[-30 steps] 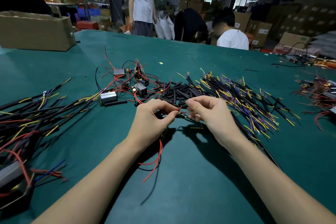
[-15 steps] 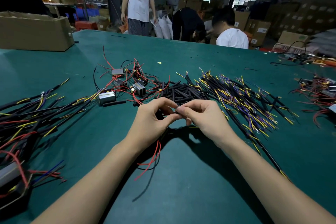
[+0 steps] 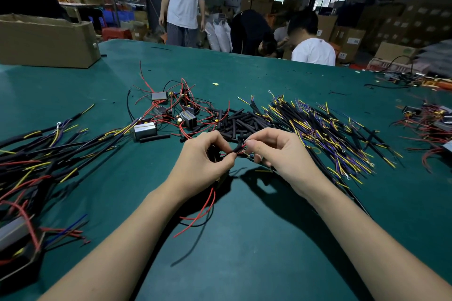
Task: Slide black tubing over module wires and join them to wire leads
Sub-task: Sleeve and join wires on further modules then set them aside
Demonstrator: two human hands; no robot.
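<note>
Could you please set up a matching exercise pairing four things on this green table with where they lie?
Things:
1. brown cardboard box
2. pile of short black tubing pieces
3. heap of black leads with yellow and purple tips
4. small yellow scrap

Places:
A. just beyond the hands
B. far left corner
C. right of the tubing pile
D. alone, beyond the modules

Pairs: 1-B, 2-A, 3-C, 4-D

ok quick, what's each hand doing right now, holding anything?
Left hand: fingers pinch a short piece of black tubing.
Right hand: fingers pinch a thin red wire at the tubing's end.
</note>
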